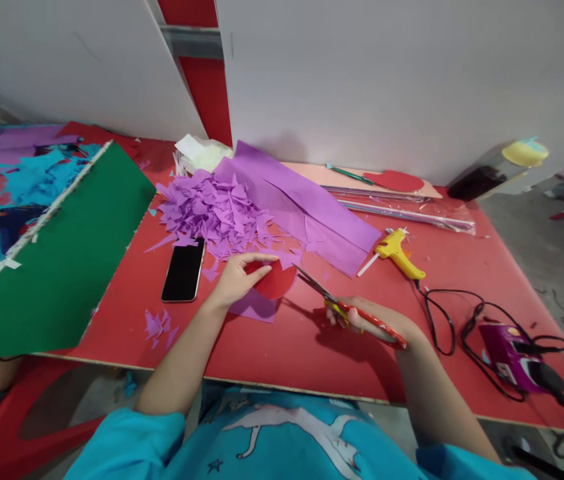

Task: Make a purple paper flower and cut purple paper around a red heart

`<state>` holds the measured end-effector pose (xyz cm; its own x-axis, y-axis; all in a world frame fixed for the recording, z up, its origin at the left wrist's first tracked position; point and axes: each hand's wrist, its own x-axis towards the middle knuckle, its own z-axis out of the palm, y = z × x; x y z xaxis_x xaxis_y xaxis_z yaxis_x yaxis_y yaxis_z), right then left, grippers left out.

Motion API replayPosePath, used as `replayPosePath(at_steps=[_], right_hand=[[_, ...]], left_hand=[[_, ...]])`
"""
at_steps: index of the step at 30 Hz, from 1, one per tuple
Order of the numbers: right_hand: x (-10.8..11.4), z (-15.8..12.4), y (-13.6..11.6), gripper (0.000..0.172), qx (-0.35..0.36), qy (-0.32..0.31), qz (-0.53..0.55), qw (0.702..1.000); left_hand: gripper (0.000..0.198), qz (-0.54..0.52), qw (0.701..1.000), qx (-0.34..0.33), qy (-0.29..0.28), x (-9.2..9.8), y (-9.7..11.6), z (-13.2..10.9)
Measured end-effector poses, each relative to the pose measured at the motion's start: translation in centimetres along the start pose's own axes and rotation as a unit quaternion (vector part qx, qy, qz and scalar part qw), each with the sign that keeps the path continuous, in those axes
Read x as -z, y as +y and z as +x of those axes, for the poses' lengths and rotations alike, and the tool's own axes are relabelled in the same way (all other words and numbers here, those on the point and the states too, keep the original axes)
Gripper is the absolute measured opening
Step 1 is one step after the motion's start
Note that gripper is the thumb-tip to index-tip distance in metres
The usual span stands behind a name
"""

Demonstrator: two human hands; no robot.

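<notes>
My left hand [235,281] pinches a round red paper disc [279,281] between thumb and fingers. Purple paper [256,307] shows beneath and beyond the disc; how much of it I grip cannot be seen. My right hand [375,319] is closed around scissors [318,285] with red and yellow on the handles. Their blades are slightly apart, with the tips close to the disc's right edge. A big heap of purple paper scraps [212,210] lies past my left hand, with a black-screened phone [183,272] beside it.
A long purple sheet [307,200] lies behind my hands. To the right are a yellow glue gun [398,253], its cord and a purple box [509,357] with a plug. A green board [67,267] slants at left. A bottle [492,175] stands at the back right corner.
</notes>
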<state>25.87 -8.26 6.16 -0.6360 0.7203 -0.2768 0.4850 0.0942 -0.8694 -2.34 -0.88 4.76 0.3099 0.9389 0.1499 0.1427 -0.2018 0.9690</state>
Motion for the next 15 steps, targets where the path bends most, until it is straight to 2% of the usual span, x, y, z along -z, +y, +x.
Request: replayPosePath(at_steps=[15], right_hand=[[-0.21, 0.14, -0.5, 0.077, -0.002, 0.005, 0.031, 1.0]], left_hand=[[0.021, -0.002, 1.0, 0.005, 0.007, -0.17, 0.01, 0.01]])
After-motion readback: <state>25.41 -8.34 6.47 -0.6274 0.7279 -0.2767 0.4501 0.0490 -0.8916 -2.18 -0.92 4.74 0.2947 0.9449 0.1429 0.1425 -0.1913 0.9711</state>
